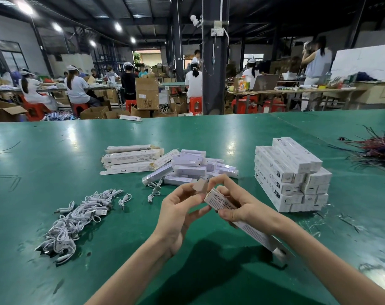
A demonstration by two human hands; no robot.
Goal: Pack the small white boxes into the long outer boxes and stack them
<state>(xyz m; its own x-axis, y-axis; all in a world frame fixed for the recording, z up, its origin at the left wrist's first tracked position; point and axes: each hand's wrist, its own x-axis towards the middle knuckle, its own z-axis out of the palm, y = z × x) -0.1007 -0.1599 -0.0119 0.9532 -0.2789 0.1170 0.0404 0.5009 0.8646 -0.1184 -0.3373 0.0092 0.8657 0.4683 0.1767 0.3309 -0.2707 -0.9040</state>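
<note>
My right hand (237, 205) grips a long white outer box (251, 231) printed "SMART SENSOR", held slanting above the green table (55, 164). My left hand (178, 208) pinches the open end flap (199, 186) of that box with thumb and fingers. Beyond my hands lies a loose heap of small white boxes (191, 167). Flat, unfilled outer boxes (130, 159) lie in a pile to its left. A tidy stack of closed long boxes (290, 175) stands at the right.
A heap of coiled white cables (77, 219) lies at the left, with one stray cable (154, 191) near my left hand. Tangled dark wires (376, 150) lie at the far right. Seated workers, red stools and cartons fill the hall behind the table.
</note>
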